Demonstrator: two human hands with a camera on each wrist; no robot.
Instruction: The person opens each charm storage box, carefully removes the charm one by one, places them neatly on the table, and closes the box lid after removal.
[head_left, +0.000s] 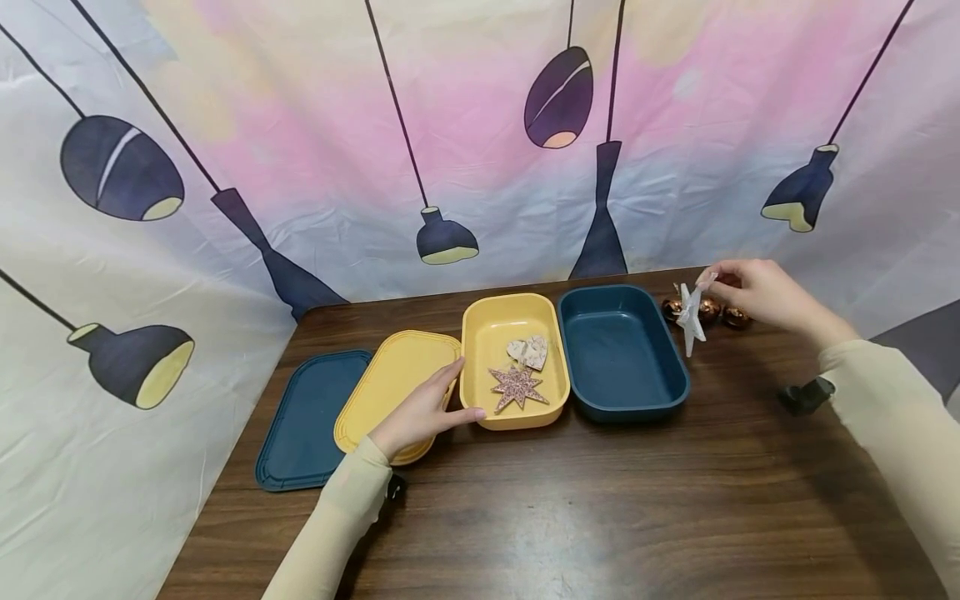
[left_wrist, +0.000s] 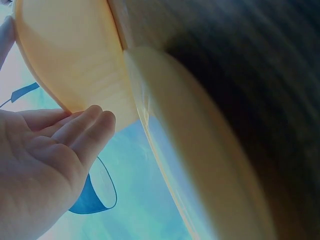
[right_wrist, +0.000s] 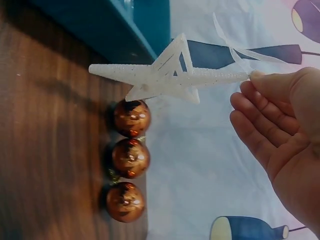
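My right hand (head_left: 757,287) pinches a white glittery star ornament (right_wrist: 162,77) by its tip between thumb and index finger, with a thin ribbon (right_wrist: 245,52) at that point. The star hangs beside the right wall of an empty dark blue box (head_left: 622,346). Below it in the right wrist view, three shiny copper baubles (right_wrist: 131,159) sit in a row on the table. My left hand (head_left: 423,408) rests its fingers on the left wall of a yellow box (left_wrist: 70,55), thumb at the front-left rim. That box holds a pink glitter star (head_left: 517,386) and a whitish heart (head_left: 530,352).
A yellow lid (head_left: 401,383) lies left of the yellow box, overlapping a dark blue lid (head_left: 315,417). The boxes stand side by side on a brown wooden table (head_left: 555,517). A cloth printed with hanging lamps (head_left: 495,150) rises behind the table's back edge.
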